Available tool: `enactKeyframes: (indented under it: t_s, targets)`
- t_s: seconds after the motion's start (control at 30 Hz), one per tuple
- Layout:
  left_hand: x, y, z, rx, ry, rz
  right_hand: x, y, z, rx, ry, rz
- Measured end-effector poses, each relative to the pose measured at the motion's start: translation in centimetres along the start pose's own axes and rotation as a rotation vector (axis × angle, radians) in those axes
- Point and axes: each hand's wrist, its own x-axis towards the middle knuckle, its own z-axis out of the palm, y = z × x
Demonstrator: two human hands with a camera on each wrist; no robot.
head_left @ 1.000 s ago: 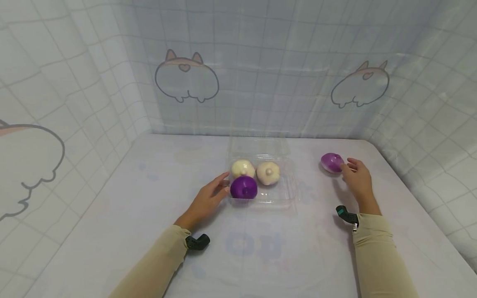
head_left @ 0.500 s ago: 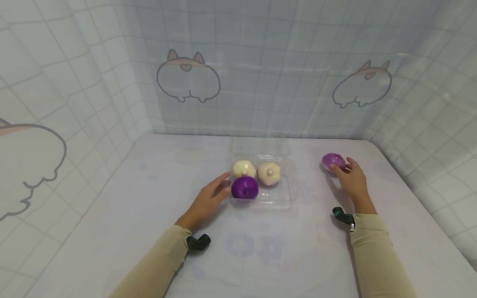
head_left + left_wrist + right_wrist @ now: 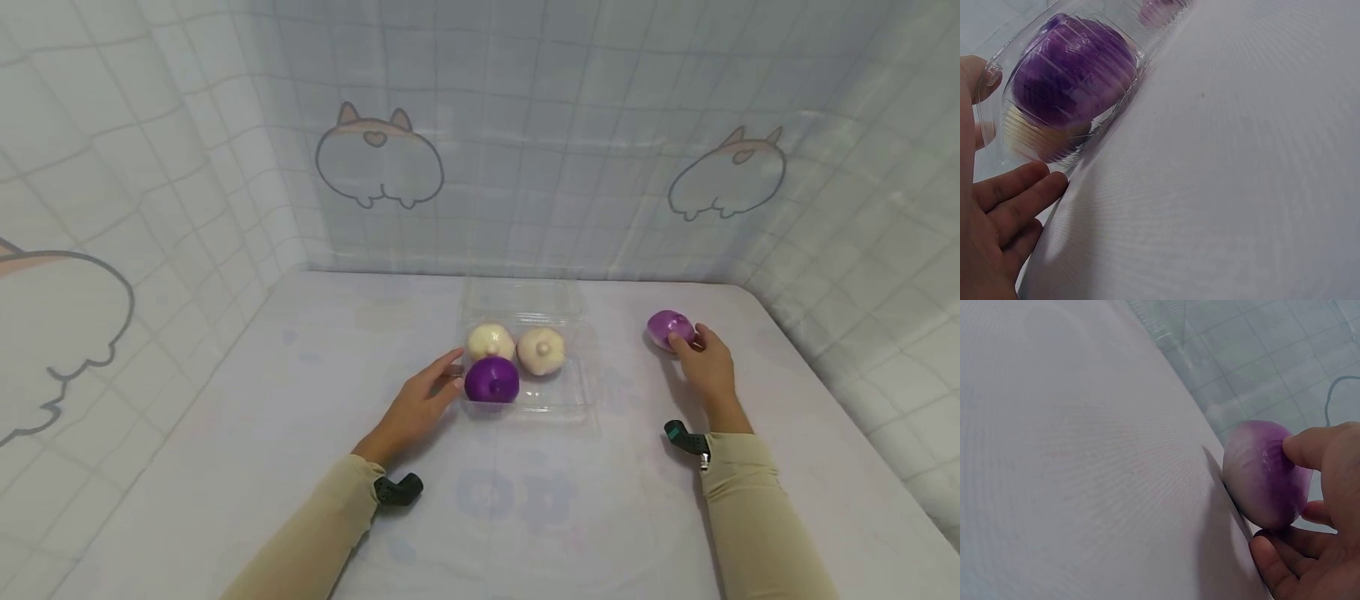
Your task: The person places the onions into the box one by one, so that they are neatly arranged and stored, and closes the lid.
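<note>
In the head view, my right hand (image 3: 707, 367) holds a purple-and-white onion (image 3: 667, 329) on the table at the right. Its thumb lies on the onion's (image 3: 1266, 478) upper side, with the other fingers around the far and lower side, in the right wrist view. My left hand (image 3: 417, 408) rests at the left side of a clear plastic clamshell box (image 3: 558, 400). Its fingers are extended, and they touch or nearly touch the box wall. Inside the box sit a dark purple onion (image 3: 492, 381), a pale yellow onion (image 3: 491, 342) and a whitish onion (image 3: 541, 351).
The box's clear lid (image 3: 522, 297) is folded back towards the rear wall. A white cloth covers the table (image 3: 360, 350). Checked sheets (image 3: 525, 167) with printed animal drawings hang at the back and both sides.
My right hand has shifted slightly left and taken the onion between thumb and fingers. The left hand and the box have not visibly moved.
</note>
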Motion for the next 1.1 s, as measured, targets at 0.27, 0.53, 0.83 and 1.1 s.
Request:
enactKeyframes:
  t_s: [0.27, 0.53, 0.83, 1.1]
  targets:
    - [-0.17, 0.0, -0.06, 0.003, -0.004, -0.013, -0.58, -0.17, 0.16, 0.022, 0.026, -0.001]
    - [-0.17, -0.07, -0.05, 0.011, -0.009, -0.029, -0.48, 0.04, 0.26, 0.018, 0.042, -0.033]
    - [-0.05, -0.1, -0.02, 0.017, -0.006, -0.006, -0.04, 0.34, 0.32, -0.015, 0.058, -0.077]
    - [0.05, -0.02, 0.0, 0.026, -0.01, -0.031, -0.38, -0.05, 0.27, 0.016, 0.074, -0.064]
